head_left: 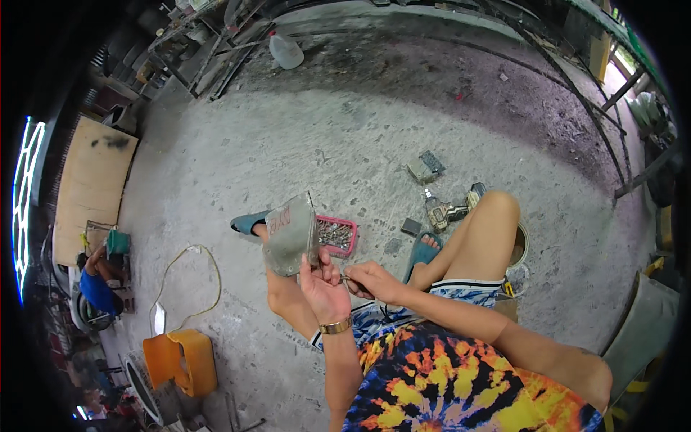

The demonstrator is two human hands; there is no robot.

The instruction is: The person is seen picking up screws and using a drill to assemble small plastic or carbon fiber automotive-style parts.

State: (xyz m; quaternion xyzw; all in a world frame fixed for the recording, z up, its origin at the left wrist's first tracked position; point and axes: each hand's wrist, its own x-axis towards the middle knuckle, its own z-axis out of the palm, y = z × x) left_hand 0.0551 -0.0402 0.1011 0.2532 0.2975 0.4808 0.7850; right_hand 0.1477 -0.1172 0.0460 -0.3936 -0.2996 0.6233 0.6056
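A grey, worn box-like panel [289, 236] with red marks on its face stands tilted in front of me. My left hand [322, 291], palm up, has its fingers closed at the panel's lower right edge. Close beside it, my right hand [374, 281] is closed, its fingertips pinching something thin and small that I cannot make out. The two hands almost meet there. Just behind the panel lies a pink-rimmed tray [351, 248] full of small metal fasteners, partly hidden by the panel.
A cordless drill [440, 214] lies beyond my right foot, near a dark block [411, 226] and a grey-green block [425, 167]. An orange plastic stool [194, 360] and a looped cable [214, 263] are at left. Farther off are a jug [286, 52] and another person [101, 288].
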